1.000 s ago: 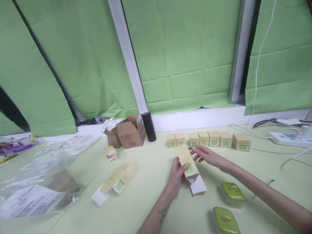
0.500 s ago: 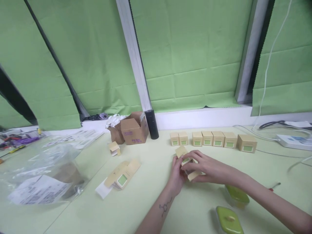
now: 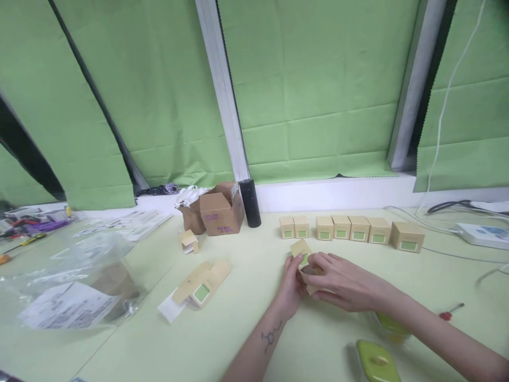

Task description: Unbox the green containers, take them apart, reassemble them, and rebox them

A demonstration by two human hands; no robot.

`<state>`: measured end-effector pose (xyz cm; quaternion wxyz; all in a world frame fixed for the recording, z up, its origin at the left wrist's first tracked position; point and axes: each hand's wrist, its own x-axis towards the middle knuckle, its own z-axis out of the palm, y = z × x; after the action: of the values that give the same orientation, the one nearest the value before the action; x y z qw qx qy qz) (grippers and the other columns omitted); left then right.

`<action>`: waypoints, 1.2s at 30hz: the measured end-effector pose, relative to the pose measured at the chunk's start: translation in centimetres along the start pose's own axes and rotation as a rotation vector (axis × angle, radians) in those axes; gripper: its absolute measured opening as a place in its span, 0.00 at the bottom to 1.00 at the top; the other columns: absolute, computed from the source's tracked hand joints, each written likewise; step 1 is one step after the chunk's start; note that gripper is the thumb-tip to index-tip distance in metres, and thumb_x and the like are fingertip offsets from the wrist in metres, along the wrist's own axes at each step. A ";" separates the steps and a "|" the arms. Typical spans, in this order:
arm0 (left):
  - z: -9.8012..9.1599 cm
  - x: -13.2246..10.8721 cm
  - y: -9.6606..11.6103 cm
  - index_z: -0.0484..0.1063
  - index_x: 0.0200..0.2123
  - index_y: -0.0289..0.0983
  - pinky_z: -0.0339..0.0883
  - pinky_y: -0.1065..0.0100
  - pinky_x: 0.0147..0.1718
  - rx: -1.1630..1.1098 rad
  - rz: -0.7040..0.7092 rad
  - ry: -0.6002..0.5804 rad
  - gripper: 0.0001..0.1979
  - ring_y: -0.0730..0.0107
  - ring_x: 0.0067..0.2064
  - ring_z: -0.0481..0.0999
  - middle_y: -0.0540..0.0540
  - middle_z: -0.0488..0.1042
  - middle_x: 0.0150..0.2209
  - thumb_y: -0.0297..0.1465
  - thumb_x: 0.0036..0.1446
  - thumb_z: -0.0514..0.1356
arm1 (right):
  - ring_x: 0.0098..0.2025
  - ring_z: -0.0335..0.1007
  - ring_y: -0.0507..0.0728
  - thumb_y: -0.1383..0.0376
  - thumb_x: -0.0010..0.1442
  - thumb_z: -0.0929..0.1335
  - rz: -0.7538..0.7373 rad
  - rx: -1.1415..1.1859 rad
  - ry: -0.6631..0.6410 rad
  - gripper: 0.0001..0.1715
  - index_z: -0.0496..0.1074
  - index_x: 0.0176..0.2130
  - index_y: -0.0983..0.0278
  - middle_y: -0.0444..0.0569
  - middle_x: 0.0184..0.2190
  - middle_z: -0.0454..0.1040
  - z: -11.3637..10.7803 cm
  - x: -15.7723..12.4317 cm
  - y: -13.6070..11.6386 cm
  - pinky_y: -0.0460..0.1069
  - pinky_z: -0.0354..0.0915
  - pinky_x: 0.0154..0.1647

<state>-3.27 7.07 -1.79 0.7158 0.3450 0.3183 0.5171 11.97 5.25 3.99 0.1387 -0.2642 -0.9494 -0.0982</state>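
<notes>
Between my hands is a small kraft cardboard box (image 3: 301,248) with a green label and a raised flap at its far end. My left hand (image 3: 291,289) grips it from the left side. Curled over its near end is my right hand (image 3: 342,281), whose fingers hide much of the box. Beyond them stands a row of closed cardboard boxes (image 3: 341,229) with green labels. Under and below my right forearm are two clear containers with green lids; the nearer container (image 3: 376,361) shows a small knob, and the farther container (image 3: 392,324) is partly covered by the arm.
Flattened cartons (image 3: 204,286) and a small open box (image 3: 188,241) lie left of my hands. A brown carton (image 3: 221,212) and a black cylinder (image 3: 249,203) stand at the back. A plastic bag (image 3: 79,289) is far left, a red-handled tool (image 3: 446,315) right, a power strip (image 3: 483,234) back right.
My right hand has closed farther over the near end of the box, and the flap that stuck out there is now mostly covered. The view has shifted slightly.
</notes>
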 end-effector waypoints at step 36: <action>-0.4 -0.1 -0.2 0.55 0.50 0.42 0.64 0.59 0.46 0.392 0.282 -0.075 0.25 0.60 0.49 0.68 0.42 0.65 0.50 0.37 0.51 0.62 | 0.47 0.67 0.61 0.52 0.54 0.68 0.530 0.723 0.122 0.32 0.57 0.54 0.56 0.51 0.52 0.64 1.1 -0.8 3.0 0.56 0.67 0.44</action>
<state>-3.49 7.01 -2.16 0.5673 0.5373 0.3342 0.5270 13.99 7.72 3.04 0.2981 -0.4265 -0.8124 0.2630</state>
